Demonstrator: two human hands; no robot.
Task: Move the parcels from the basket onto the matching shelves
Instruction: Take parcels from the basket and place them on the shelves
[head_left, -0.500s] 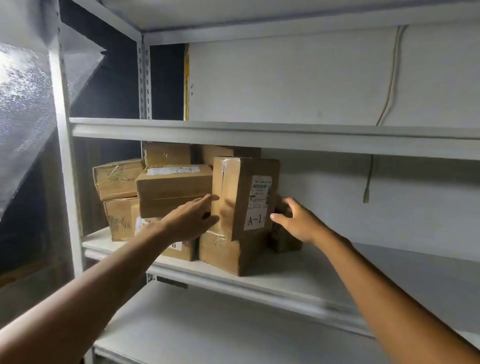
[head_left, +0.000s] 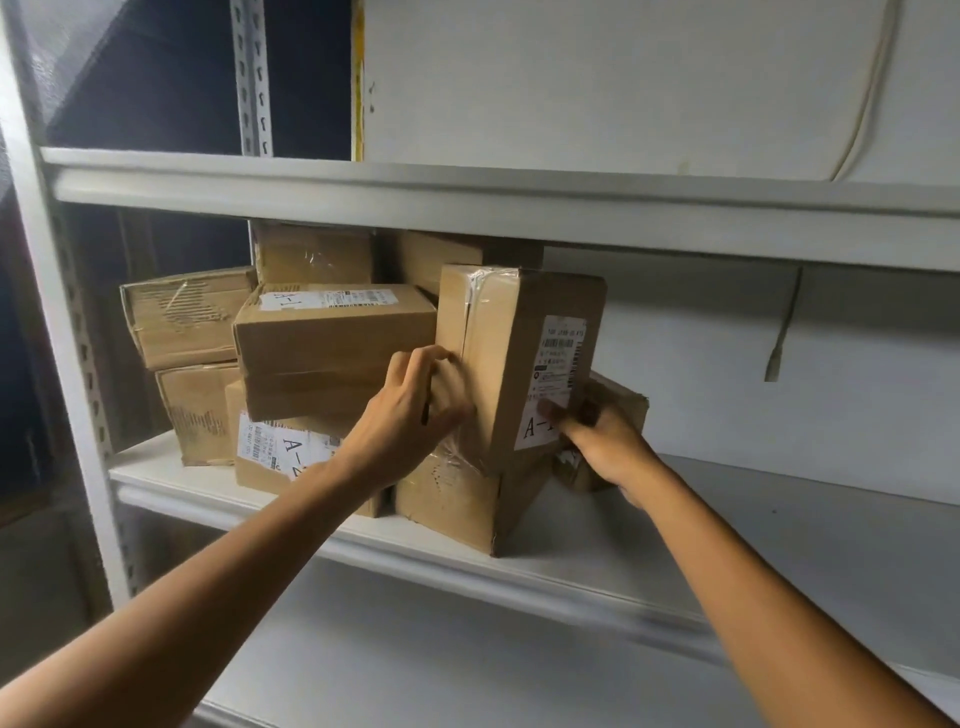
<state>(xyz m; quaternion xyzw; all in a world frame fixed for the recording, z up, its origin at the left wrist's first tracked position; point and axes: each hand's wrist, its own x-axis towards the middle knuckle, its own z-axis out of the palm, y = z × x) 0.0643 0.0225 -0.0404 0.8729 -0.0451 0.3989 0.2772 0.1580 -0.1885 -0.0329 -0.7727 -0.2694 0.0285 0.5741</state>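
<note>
A tall cardboard parcel with an "A-1" label stands upright on a lower box on the middle shelf. My left hand holds its left edge with curled fingers. At its lower right corner my right hand grips it, thumb on the label face. A small crumpled box sits just behind my right hand. The basket is out of view.
Several more parcels are stacked to the left, among them a flat "A-1" box above a box with an "A-" label. The upper shelf board hangs close above the tall parcel. A cable dangles on the back wall.
The camera has moved closer. My left fingers went from flat to curled on the parcel's left edge, and my right hand moved in from beside the parcel to grip its lower right corner.
</note>
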